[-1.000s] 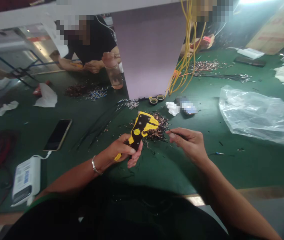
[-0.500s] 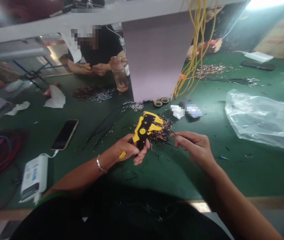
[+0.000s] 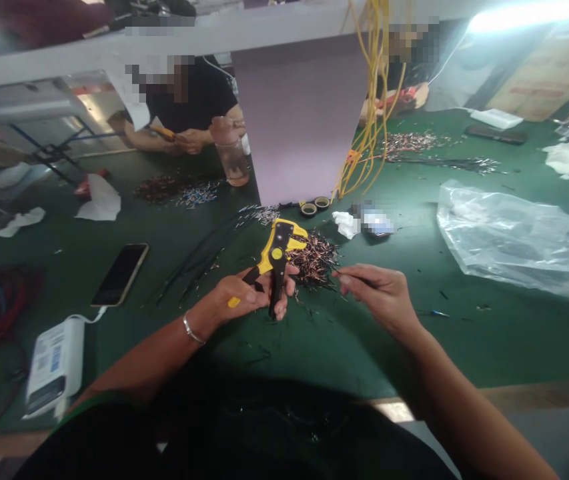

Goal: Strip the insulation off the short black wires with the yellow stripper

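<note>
My left hand [image 3: 244, 297] grips the handles of a yellow and black wire stripper [image 3: 277, 257], its jaws pointing up and away from me. My right hand [image 3: 381, 293] is closed in a pinch on a thin dark wire [image 3: 359, 278], held just right of the tool's jaws. Behind both hands lies a pile of cut wire pieces with copper ends [image 3: 317, 259] on the green table [image 3: 314, 333]. A silver bracelet is on my left wrist.
A phone [image 3: 120, 274] and a white power bank [image 3: 54, 365] lie at the left. Crumpled clear plastic [image 3: 514, 237] lies at the right. A grey panel [image 3: 301, 117], yellow cables [image 3: 371, 113], tape rolls [image 3: 314, 205] and a bottle [image 3: 231, 157] stand behind. Other people work across the table.
The stripper's handles have spread apart in my left hand and the tool has turned more upright. My right hand stays pinched on the wire beside it.
</note>
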Motion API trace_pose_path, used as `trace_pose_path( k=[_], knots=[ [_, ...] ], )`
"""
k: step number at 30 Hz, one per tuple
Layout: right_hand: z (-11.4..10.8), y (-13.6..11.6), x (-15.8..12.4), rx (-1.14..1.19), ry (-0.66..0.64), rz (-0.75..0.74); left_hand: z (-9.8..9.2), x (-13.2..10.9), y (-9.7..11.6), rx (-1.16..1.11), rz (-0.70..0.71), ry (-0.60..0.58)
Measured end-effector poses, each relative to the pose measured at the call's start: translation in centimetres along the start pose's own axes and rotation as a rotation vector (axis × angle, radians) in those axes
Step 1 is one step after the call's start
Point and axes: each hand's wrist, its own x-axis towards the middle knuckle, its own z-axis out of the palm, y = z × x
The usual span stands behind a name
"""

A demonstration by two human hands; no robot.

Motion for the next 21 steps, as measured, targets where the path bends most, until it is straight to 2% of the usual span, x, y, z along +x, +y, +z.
trace_pose_path(
  k=[5,10,16,21],
  knots=[
    [0.05,-0.15,-0.14,-0.114,0.000,-0.058,-0.03,-0.03,-0.15,0.047,0.011,0.001],
    [0.17,-0.18,-0.34,-0.200,-0.005,-0.085,0.48,-0.03,-0.03,0.116,0.041,0.058],
    [0.49,0.27,-0.67,-0.263,-0.009,-0.122,0.58,-0.01,-0.31,0.053,-0.034,0.005],
    [0.79,0.11,-1.01,-0.325,-0.003,-0.183,0.46,0.01,-0.92,0.078,0.010,0.051]
  ],
)
